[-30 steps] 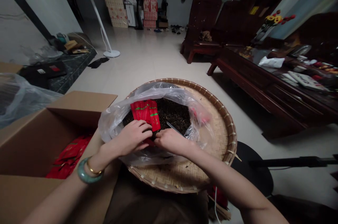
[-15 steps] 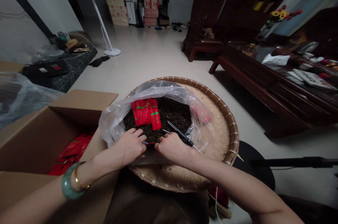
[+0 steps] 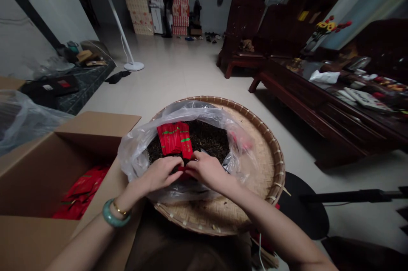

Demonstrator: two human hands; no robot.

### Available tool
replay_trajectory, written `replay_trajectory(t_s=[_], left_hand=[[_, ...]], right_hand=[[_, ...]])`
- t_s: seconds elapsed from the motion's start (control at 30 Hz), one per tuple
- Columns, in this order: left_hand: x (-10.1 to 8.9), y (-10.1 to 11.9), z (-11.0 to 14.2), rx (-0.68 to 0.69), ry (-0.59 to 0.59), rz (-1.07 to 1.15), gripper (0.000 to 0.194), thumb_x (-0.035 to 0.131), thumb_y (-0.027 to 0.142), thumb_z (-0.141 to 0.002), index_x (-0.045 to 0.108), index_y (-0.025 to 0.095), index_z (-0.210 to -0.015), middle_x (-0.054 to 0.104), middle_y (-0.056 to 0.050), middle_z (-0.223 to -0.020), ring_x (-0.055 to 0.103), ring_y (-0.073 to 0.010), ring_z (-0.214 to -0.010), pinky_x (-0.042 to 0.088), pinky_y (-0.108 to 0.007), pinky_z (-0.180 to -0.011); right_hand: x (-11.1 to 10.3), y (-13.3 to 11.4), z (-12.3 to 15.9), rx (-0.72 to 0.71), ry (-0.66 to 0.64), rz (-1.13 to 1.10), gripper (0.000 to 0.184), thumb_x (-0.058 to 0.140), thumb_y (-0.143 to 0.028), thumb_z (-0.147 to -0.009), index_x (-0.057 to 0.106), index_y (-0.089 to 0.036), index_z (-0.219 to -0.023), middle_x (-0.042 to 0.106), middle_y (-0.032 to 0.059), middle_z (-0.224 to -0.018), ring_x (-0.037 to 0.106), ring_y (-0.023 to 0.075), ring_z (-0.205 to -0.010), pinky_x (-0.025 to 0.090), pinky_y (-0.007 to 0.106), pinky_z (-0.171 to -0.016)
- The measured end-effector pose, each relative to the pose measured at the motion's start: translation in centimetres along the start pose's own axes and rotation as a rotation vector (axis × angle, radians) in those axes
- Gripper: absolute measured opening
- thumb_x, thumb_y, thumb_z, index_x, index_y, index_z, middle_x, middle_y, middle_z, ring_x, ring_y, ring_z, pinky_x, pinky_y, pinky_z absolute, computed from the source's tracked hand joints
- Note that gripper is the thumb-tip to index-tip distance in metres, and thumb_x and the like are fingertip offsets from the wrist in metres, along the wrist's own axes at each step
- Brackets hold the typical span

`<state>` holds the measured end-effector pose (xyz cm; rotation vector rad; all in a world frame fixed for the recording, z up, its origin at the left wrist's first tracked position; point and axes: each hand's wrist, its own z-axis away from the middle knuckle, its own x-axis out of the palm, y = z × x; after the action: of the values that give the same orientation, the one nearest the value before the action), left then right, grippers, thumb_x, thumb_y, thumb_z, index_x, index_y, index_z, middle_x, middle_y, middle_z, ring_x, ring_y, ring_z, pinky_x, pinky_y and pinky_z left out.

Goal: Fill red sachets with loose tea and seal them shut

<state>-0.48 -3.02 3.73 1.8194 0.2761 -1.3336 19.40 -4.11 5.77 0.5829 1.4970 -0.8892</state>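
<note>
My left hand point(image 3: 164, 170) and my right hand point(image 3: 206, 169) meet over an open clear plastic bag point(image 3: 134, 147) of dark loose tea leaves point(image 3: 208, 138). Between their closed fingertips is a small red packet point(image 3: 181, 169), mostly covered by the fingers. Just beyond the fingers, a fanned row of red packets point(image 3: 172, 138) with green bands lies on the leaves. A slim dark tool lies largely behind my right hand; its kind is unclear. Under the bag is a round woven bamboo tray point(image 3: 269, 156).
Left of the tray stands an open cardboard box point(image 3: 98, 124) with red packets point(image 3: 84, 188) inside. A black round stand base point(image 3: 306, 207) is at the right. Further off are a white fan point(image 3: 134, 66), a dark wooden table point(image 3: 318, 109) and stacked cartons point(image 3: 138, 7).
Both hands have moved a little up and closer together, with the red packet between them. My right hand now covers most of the dark tool. The view has shifted slightly.
</note>
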Motion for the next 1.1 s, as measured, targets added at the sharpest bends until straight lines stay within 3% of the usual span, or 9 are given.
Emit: replay_trajectory(t_s=[0.17, 0.27, 0.33, 0.43, 0.6, 0.7, 0.87, 0.97, 1.1], left_hand=[[1.3, -0.2, 0.0, -0.022, 0.054, 0.106, 0.012, 0.047, 0.021, -0.086, 0.056, 0.020, -0.094, 0.065, -0.003, -0.089, 0.062, -0.0165, -0.079, 0.045, -0.026, -0.071], [2.1, -0.3, 0.1, -0.062, 0.134, 0.197, 0.020, 0.047, 0.023, -0.086, 0.053, 0.020, -0.105, 0.066, -0.005, -0.100, 0.063, -0.0177, -0.087, 0.047, -0.027, -0.078], [2.7, -0.4, 0.1, -0.104, 0.206, 0.271, 0.028, 0.046, 0.024, -0.087, 0.050, 0.020, -0.114, 0.065, -0.006, -0.107, 0.065, -0.0176, -0.088, 0.049, -0.028, -0.079], [3.6, -0.5, 0.1, -0.170, 0.296, 0.407, 0.038, 0.047, 0.027, -0.087, 0.045, 0.020, -0.124, 0.062, -0.009, -0.117, 0.064, -0.0200, -0.098, 0.051, -0.029, -0.082], [4.8, -0.6, -0.3, -0.297, 0.346, 0.718, 0.044, 0.057, 0.036, -0.082, 0.051, 0.019, -0.121, 0.058, -0.011, -0.126, 0.058, -0.0253, -0.113, 0.049, -0.035, -0.093], [5.1, -0.2, -0.7, -0.354, 0.386, 0.911, 0.042, 0.061, 0.042, -0.077, 0.058, 0.016, -0.110, 0.065, -0.010, -0.114, 0.062, -0.0240, -0.106, 0.052, -0.034, -0.089], [5.1, 0.9, -1.2, -0.486, 0.438, 1.099, 0.046, 0.068, 0.049, -0.068, 0.062, 0.013, -0.095, 0.070, -0.006, -0.080, 0.066, -0.0182, -0.074, 0.054, -0.026, -0.068], [5.2, 1.2, -1.2, -0.546, 0.477, 1.123, 0.043, 0.070, 0.049, -0.065, 0.062, 0.012, -0.087, 0.068, -0.002, -0.069, 0.061, -0.0136, -0.061, 0.050, -0.022, -0.058], [5.6, 1.4, -1.3, -0.575, 0.571, 1.066, 0.038, 0.070, 0.046, -0.064, 0.062, 0.013, -0.080, 0.063, 0.001, -0.062, 0.058, -0.0115, -0.057, 0.046, -0.020, -0.055]], right_hand=[[1.0, 0.7, -0.4, -0.038, -0.045, -0.041, 0.025, 0.056, -0.039, -0.088, 0.072, -0.020, -0.088, 0.060, 0.0081, -0.090, 0.053, 0.0205, -0.092, 0.044, 0.030, -0.079], [1.4, 1.2, -0.4, -0.036, 0.029, -0.137, 0.018, 0.061, -0.033, -0.086, 0.070, -0.018, -0.089, 0.061, 0.0076, -0.091, 0.055, 0.0196, -0.089, 0.045, 0.029, -0.076], [1.9, 1.6, -0.3, 0.000, 0.138, -0.302, 0.014, 0.063, -0.025, -0.084, 0.066, -0.018, -0.095, 0.063, 0.0061, -0.092, 0.057, 0.0174, -0.085, 0.045, 0.027, -0.072], [3.4, 2.0, -0.2, 0.117, 0.314, -0.638, 0.029, 0.066, -0.020, -0.079, 0.060, -0.019, -0.107, 0.065, 0.0020, -0.087, 0.059, 0.0139, -0.075, 0.045, 0.024, -0.066], [6.0, 2.5, -0.4, 0.293, 0.441, -1.035, 0.016, 0.071, -0.031, -0.071, 0.067, -0.018, -0.079, 0.066, 0.0016, -0.074, 0.058, 0.0138, -0.067, 0.044, 0.024, -0.061], [6.4, 2.7, -0.5, 0.347, 0.433, -1.222, 0.023, 0.075, -0.037, -0.064, 0.066, -0.017, -0.072, 0.062, -0.0006, -0.063, 0.053, 0.0119, -0.057, 0.043, 0.023, -0.056], [6.1, 2.3, -0.4, 0.380, 0.405, -1.371, 0.032, 0.077, -0.041, -0.058, 0.065, -0.017, -0.076, 0.059, -0.0032, -0.061, 0.046, 0.0085, -0.050, 0.037, 0.021, -0.047], [6.1, 1.9, -0.2, 0.464, 0.364, -1.401, 0.032, 0.075, -0.044, -0.060, 0.065, -0.016, -0.072, 0.059, -0.0027, -0.057, 0.041, 0.0072, -0.043, 0.032, 0.020, -0.040], [6.3, 1.5, -0.1, 0.507, 0.413, -1.376, 0.026, 0.071, -0.040, -0.062, 0.065, -0.016, -0.067, 0.057, -0.0028, -0.054, 0.041, 0.0069, -0.042, 0.032, 0.020, -0.040]])
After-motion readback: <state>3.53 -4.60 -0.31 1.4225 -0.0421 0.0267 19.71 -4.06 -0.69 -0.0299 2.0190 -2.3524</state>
